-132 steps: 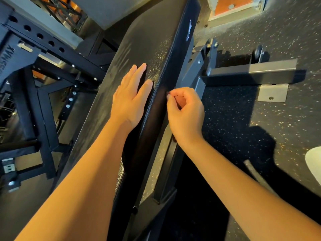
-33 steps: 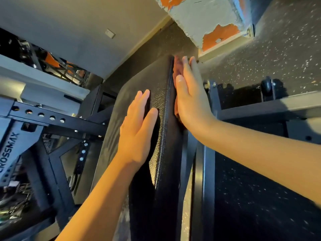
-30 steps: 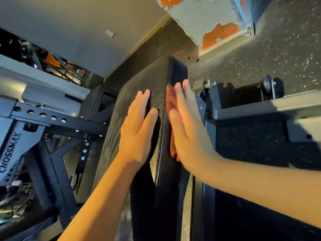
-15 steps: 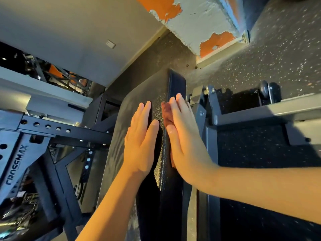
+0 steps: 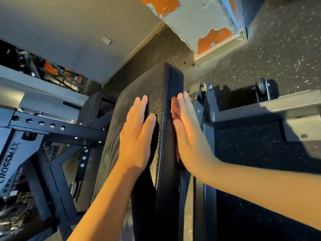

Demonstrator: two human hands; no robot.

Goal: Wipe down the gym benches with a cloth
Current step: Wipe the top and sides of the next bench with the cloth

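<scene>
Head view: a black bench (image 5: 156, 105) runs away from the person. The left hand (image 5: 136, 136) lies flat, fingers straight, on its top by the right edge. The right hand (image 5: 189, 138), also flat, presses a reddish cloth (image 5: 174, 108) against the bench's right side. That side looks mid-wipe; what else is done cannot be told. A second ago the right hand was at the far end; it has slid nearer, while the left has stayed.

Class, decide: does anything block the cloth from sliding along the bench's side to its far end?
Nothing visible does. The right hand presses the cloth against the bench side; the strip ahead is bare. The metal frame stands beside it, not across it.
</scene>
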